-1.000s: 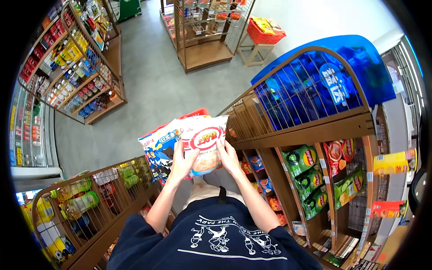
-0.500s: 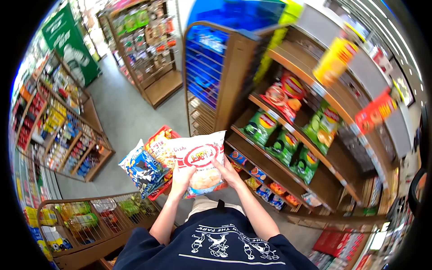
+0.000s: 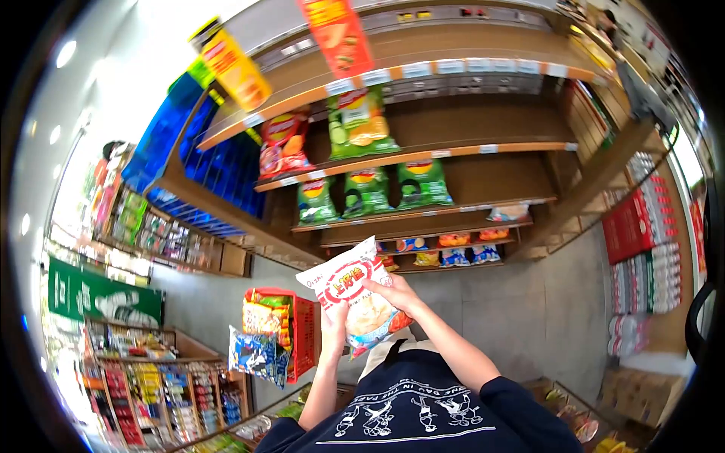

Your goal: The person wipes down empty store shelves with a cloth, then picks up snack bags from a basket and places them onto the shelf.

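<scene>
Between my two hands, in front of my waist, is a white and red bag of shrimp chips (image 3: 353, 284), tilted, with its printed front facing up. My left hand (image 3: 333, 325) grips its lower left edge. On the right side, my right hand (image 3: 393, 293) holds the bag with the thumb lying across its front. Left of the bag, a red shopping basket (image 3: 306, 332) stands low down. It contains a yellow and red snack bag (image 3: 264, 315), and a blue snack bag (image 3: 254, 355) lies over its near left side.
A brown shelf unit (image 3: 483, 124) ahead carries green chip bags (image 3: 366, 191), a red chip bag (image 3: 284, 143) and a yellow snack tube (image 3: 234, 69). Blue wire racking (image 3: 208, 177) adjoins it on the left. Bottle packs (image 3: 642, 279) are stacked at the right.
My view has turned right, so the shelf unit now lies straight ahead and the basket shows more fully. The shrimp chips bag stays in both hands and is tilted more.
</scene>
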Available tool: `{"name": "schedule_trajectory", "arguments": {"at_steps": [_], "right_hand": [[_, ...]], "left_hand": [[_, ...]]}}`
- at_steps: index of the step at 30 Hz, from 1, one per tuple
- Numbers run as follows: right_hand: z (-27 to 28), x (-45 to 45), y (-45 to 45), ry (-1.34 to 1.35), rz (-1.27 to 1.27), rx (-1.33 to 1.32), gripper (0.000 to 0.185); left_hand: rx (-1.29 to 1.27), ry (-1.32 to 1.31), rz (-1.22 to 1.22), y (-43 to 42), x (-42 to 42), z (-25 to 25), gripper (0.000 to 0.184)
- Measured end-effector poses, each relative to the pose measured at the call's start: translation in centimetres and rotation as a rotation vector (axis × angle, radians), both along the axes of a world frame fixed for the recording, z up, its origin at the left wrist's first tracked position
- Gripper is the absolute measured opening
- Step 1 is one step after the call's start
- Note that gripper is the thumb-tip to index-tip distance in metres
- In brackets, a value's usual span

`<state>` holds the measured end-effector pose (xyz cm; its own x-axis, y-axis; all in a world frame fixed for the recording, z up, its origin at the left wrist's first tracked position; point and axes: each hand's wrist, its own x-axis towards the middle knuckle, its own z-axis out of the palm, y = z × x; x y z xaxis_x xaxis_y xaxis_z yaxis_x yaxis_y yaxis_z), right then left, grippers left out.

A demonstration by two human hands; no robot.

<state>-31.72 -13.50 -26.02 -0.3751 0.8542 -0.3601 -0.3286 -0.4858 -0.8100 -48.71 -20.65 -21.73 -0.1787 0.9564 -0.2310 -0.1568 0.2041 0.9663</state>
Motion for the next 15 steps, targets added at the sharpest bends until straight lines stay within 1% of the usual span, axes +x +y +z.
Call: {"name": "schedule_trajectory", "arguments": {"at_steps": [2,3,4,7,9,10,12,15], "right_hand": [[-1.2,1.6,-0.3,-0.014,-0.09,-0.023,0.043],[0.4,2.9,-0.6,0.069,-0.126,-0.057,0.043],[0.2,3.6,-0.7,0.059,-0.183,-0.018,0.044],[0.3,6.5,-1.0,-0.084,-0.302,-0.001,0.044],[0.0,8.0,-1.1,-0.224,-0.375,-0.063,0.045],[0.5,8.8,-1.1,-0.267,-0.377,-0.057,0.045],[1.4,9.5,-1.7,-0.139,-0.429,-0.107,0.044],[1.6,10.3,-2.5,-0.261,-0.487,-0.105,0.044]], "left_hand": [[-0.038,0.156,-0.108,0.9,0.7,-1.2,0.063],[-0.071,0.162,-0.177,1.4,1.6,-0.5,0.071],[-0.043,0.208,-0.257,2.1,2.1,-1.1,0.074],[-0.012,0.121,-0.42,4.4,4.4,-1.7,0.072],[-0.01,-0.003,-0.536,5.7,6.0,-1.9,0.071],[0.018,-0.001,-0.532,6.1,6.7,-2.4,0.068],[-0.004,-0.03,-0.566,6.6,7.2,-3.2,0.068],[0.011,-0.183,-0.584,6.4,8.3,-3.5,0.069]]}}
